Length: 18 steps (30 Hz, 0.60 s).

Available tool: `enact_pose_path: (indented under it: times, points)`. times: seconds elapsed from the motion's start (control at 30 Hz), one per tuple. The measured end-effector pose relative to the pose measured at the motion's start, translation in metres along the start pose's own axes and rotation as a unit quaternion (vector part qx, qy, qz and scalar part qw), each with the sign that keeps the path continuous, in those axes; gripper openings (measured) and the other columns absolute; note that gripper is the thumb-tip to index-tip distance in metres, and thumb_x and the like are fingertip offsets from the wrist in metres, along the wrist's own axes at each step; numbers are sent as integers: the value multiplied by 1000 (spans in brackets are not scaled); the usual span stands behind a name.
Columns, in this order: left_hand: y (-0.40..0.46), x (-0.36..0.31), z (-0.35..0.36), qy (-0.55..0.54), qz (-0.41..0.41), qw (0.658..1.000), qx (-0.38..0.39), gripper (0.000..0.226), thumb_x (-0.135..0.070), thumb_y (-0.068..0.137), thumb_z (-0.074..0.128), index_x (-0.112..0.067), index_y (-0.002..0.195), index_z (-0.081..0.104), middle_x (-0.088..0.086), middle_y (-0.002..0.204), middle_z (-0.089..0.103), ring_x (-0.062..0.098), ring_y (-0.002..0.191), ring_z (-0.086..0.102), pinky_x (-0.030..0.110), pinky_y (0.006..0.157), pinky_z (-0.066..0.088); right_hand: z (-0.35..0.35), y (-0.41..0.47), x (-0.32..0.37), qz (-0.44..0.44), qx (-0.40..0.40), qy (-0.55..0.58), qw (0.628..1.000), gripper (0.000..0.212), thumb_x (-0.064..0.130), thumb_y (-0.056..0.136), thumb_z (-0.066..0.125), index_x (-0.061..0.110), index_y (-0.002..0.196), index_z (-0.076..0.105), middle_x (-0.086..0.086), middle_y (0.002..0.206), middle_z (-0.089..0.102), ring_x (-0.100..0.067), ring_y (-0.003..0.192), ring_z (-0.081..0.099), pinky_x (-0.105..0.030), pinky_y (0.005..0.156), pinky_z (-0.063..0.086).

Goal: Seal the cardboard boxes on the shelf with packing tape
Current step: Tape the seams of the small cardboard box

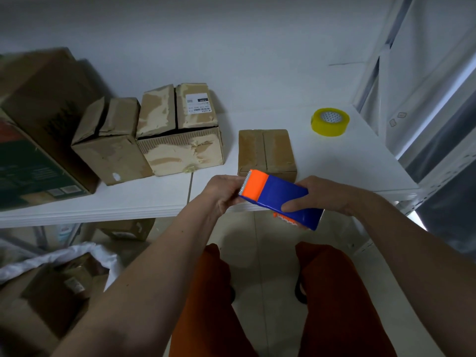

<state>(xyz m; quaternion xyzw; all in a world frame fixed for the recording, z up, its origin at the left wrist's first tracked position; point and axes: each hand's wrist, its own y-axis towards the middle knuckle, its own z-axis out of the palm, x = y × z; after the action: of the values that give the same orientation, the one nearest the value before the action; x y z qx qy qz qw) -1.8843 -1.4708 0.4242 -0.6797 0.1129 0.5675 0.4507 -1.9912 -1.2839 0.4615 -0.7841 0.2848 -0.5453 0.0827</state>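
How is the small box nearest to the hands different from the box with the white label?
The small box has flaps lying flat and closed; the labelled box has flaps raised, with a dark gap between them. The small box stands alone and looks smaller; the labelled box touches its neighbour. Both are worn brown cardboard on the shelf.

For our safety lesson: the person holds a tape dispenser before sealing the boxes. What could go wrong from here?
1. The left hand holds the dispenser right by its toothed blade, so it could nick a finger.
2. The tape roll lies apart on the shelf; the dispenser may be unloaded.
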Motion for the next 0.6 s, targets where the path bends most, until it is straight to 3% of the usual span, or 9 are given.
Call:
enact_pose_path:
  times: [0.17, 0.3, 0.4, 0.47, 0.6]
  points:
    - [6, -2, -14, -22, 3, 997, -71, 10, -3, 83, 68, -4, 73, 66, 5, 56, 56, 11, 44, 47, 20, 47, 43, -9, 0, 3, 15, 2, -25, 1000, 48, 49, 59, 73, 17, 95, 67, -3, 88, 74, -18, 73, 70, -21, 57, 51]
    - [10, 0, -15, 1, 37, 993, -111, 5, -7, 84, 69, -5, 80, 69, 4, 64, 60, 10, 48, 47, 17, 51, 48, -16, 7, 8, 27, -3, -48, 998, 49, 50, 62, 80, 15, 94, 68, -4, 88, 74, -20, 75, 70, -22, 58, 51]
    - [14, 3, -12, 14, 76, 990, -118, 9, -9, 88, 66, -5, 92, 73, 2, 71, 63, 10, 58, 52, 16, 61, 51, -22, 11, 16, 38, -23, -64, 997, 31, 46, 76, 69, 15, 82, 65, 2, 69, 72, -12, 59, 67, -17, 48, 47]
    - [18, 5, -10, 13, 89, 988, -126, 12, -9, 90, 63, -12, 83, 73, 0, 69, 62, 10, 61, 51, 18, 62, 49, -26, 17, 21, 36, -47, -80, 995, 33, 46, 80, 67, 13, 75, 62, 5, 56, 68, -7, 47, 63, -16, 44, 45]
    - [30, 9, -1, 31, 95, 981, -168, 12, -17, 90, 65, -12, 85, 73, -4, 67, 59, 8, 60, 47, 23, 57, 44, -35, 36, 32, 36, -88, -138, 986, 60, 53, 75, 69, -4, 94, 67, -14, 80, 71, -20, 62, 62, -27, 58, 44]
